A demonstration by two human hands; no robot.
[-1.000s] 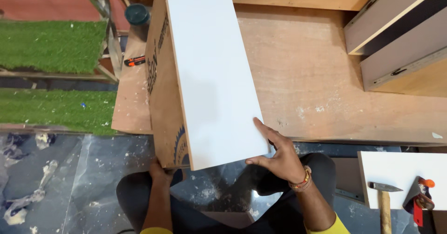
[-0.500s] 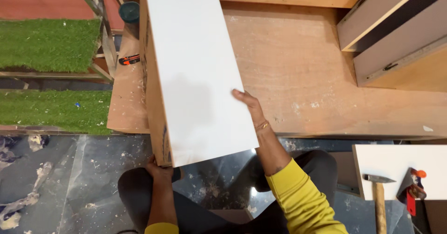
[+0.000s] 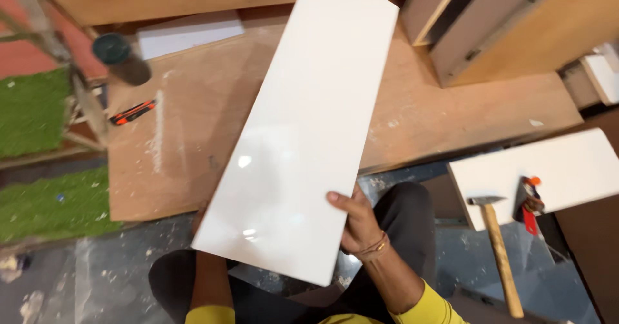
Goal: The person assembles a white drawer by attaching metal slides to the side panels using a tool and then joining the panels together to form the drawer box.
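The right hand (image 3: pixel 356 224) grips the near right edge of one long, glossy white panel (image 3: pixel 303 130), thumb on top. The left hand is hidden beneath the panel's near left corner, so its grip cannot be told. The panel lies slanted above the plywood worktop (image 3: pixel 193 137), its far end to the right. Half a second ago it stood nearly straight away from the person with its brown side showing; now only the white face shows. One hammer (image 3: pixel 496 246), one orange utility knife (image 3: pixel 132 112), one dark can (image 3: pixel 113 50).
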